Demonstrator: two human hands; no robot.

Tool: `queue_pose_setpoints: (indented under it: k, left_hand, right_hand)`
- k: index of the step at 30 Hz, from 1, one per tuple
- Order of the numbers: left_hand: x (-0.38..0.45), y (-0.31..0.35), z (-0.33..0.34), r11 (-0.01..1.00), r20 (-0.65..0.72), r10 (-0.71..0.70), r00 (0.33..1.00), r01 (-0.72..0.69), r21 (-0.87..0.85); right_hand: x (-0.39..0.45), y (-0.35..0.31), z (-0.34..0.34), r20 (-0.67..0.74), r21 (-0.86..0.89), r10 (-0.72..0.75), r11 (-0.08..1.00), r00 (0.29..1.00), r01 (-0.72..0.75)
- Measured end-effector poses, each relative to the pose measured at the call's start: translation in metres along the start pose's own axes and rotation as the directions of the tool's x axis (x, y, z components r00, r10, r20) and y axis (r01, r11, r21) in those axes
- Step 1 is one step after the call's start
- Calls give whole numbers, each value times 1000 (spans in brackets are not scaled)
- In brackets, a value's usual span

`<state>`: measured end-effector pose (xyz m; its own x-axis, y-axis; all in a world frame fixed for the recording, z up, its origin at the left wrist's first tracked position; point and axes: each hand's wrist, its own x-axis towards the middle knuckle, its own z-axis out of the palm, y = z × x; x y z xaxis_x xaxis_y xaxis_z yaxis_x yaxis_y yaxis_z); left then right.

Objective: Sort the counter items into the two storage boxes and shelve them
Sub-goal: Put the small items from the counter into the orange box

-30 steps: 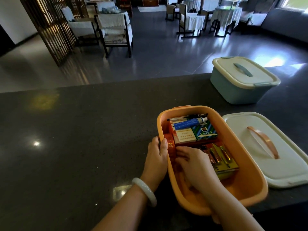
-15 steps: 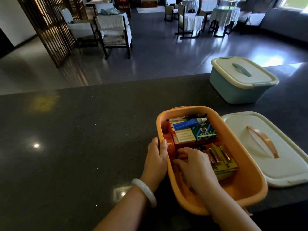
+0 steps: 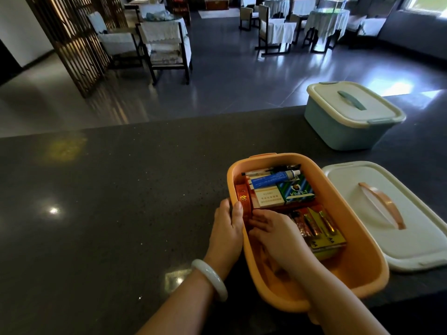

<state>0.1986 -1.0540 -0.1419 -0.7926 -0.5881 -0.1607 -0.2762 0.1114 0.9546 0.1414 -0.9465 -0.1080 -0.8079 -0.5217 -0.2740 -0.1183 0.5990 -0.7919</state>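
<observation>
An orange storage box (image 3: 360,252) stands open on the dark counter (image 3: 121,213) in front of me. Inside lie a pen (image 3: 266,169), a blue tube (image 3: 273,177), a green packet (image 3: 296,191), a white and orange packet (image 3: 268,198), a yellow battery pack (image 3: 319,228) and an orange item (image 3: 243,197) against the left wall. My left hand (image 3: 227,233) grips the box's left rim, thumb over the edge. My right hand (image 3: 275,233) is inside the box, fingers stretched toward the orange item, with nothing seen held.
The box's white lid (image 3: 416,245) with an orange handle lies flat just to its right. A teal storage box (image 3: 343,136) with its lid shut stands at the counter's far right. Beyond the counter's far edge are a tiled floor, chairs and tables.
My right hand has slid a little forward and left inside the box, toward the orange item. My left hand stays on the rim.
</observation>
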Motion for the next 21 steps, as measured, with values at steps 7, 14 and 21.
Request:
queue_pose_setpoints:
  k: [7, 14, 21]
  left_hand:
    - [-2, 2, -1, 1000, -4, 1, 1000, -1, 6]
    - [-2, 2, -1, 1000, 2, -12, 1000, 12, -2]
    - [-1, 1, -1, 1000, 10, -23, 1000, 23, 8]
  right_hand:
    - [0, 0, -1, 5, -4, -36, 999, 999, 36]
    - [0, -2, -1, 12, -60, -53, 997, 999, 53]
    - [7, -4, -2, 13, -119, -73, 990, 997, 74]
